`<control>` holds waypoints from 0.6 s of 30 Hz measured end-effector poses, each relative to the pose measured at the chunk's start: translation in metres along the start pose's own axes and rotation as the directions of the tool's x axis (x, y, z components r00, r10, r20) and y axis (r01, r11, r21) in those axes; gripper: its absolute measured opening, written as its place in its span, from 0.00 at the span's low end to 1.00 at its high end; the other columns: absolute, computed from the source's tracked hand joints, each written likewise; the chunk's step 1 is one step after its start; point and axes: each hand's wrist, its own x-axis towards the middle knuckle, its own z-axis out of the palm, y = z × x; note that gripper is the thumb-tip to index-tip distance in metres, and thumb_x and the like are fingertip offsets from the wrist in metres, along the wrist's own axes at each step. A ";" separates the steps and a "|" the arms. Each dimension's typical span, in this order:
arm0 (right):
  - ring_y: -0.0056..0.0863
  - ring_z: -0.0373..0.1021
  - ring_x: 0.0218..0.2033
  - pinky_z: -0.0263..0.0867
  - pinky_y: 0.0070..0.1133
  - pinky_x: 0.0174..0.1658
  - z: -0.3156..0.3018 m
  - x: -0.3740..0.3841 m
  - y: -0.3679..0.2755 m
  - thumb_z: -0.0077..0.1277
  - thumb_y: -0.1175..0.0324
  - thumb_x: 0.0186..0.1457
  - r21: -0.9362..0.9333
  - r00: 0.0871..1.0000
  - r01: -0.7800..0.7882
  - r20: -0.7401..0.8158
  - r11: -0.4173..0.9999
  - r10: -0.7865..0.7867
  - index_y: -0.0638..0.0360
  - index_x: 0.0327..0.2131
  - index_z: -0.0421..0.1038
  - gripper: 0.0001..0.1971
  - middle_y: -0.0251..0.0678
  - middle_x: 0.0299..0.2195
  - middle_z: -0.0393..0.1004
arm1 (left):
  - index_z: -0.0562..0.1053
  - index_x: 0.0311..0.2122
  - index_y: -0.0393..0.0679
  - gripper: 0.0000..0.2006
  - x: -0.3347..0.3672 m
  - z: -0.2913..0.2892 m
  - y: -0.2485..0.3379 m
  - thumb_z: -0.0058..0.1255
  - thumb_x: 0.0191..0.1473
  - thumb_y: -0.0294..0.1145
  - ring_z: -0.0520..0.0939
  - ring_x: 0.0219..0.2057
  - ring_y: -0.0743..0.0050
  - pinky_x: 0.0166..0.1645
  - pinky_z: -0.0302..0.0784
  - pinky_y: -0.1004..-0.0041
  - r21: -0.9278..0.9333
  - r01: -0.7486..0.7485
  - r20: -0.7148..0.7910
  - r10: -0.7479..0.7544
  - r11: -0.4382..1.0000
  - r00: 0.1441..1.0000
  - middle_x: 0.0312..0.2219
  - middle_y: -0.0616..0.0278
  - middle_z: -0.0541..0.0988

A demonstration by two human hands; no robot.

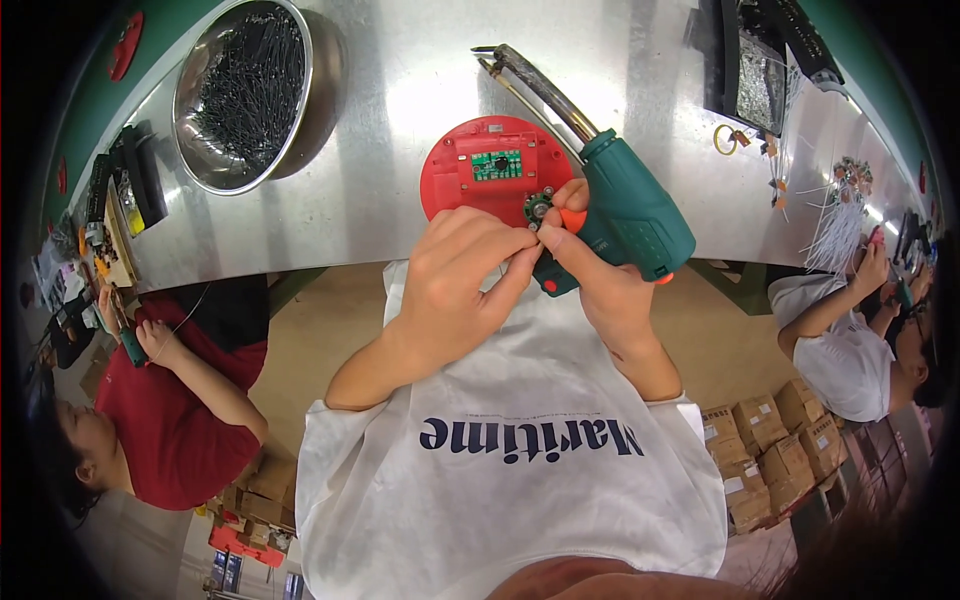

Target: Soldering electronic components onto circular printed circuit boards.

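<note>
The left hand (455,275) has its thumb and forefinger drawn together just beside the lower edge of a small round green part (538,206); whether anything thin sits in that pinch cannot be told, since the tips cover it. The right hand (605,285) is wrapped about the handle of a green soldering gun (640,205), thumb laid across, one finger curled near the orange trigger (572,219), its other fingers largely hidden; thumb and finger also come close to the round part, though actual contact is hard to make out. That part is at the centre of the frame, overlapping the lower right of a red round housing (440,175), whose lower edge the left hand covers. A green circuit board (512,160) shows inside the housing. The gun's dark tip points to the upper middle of the frame, over the metal surface (390,140). At upper left, a steel bowl (187,105) holds a tangle of thin black pieces, too fine to tell apart. At upper right, a dark tray (760,80) is cut off by the frame; lower down, white wires (838,235) spread in a bundle. Persons in red (190,430) and white (845,350), at left and right, are warped by the lens.
</note>
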 end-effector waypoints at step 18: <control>0.28 0.72 0.35 0.64 0.20 0.36 -0.027 0.000 -0.013 0.54 0.80 0.54 -0.010 0.995 -0.062 -0.076 0.998 0.061 0.64 0.41 0.67 0.11 0.41 0.43 0.69 | 0.81 0.31 0.42 0.06 -0.003 0.011 -0.023 0.63 0.45 0.21 0.68 0.55 0.50 0.54 0.69 0.63 -0.007 0.202 -0.289 -0.195 0.979 0.937 0.57 0.48 0.70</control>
